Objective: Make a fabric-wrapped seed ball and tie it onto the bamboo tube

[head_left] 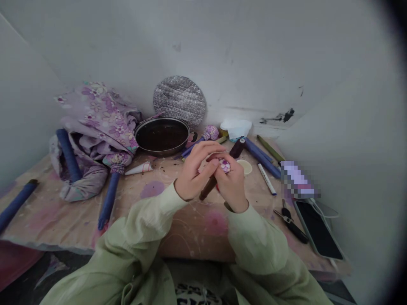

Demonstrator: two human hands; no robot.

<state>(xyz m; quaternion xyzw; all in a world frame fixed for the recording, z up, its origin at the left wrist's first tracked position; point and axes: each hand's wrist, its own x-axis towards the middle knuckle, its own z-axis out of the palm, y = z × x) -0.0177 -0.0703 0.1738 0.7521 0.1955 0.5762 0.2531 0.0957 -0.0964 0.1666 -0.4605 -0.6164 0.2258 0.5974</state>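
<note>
Both hands meet above the table, pinching a dark brown wooden stick (207,189) whose tip carries a small floral fabric bundle (224,165). My left hand (193,171) curls over the upper side of the stick, and my right hand (232,184) grips the bundle at its base. Part of the stick is hidden by my fingers. Just beyond my hands lie a dark thread spool (237,148) and a small cream lid (244,167). A purple stick with a floral ball (210,133) lies behind my left fingers, apart from them.
A dark round pan (162,136) and a quilted silver disc (179,101) stand at the back. Lilac floral fabric (98,114) and blue rods (110,199) lie left. Right are a white marker (267,179), pliers (291,226) and a phone (318,228).
</note>
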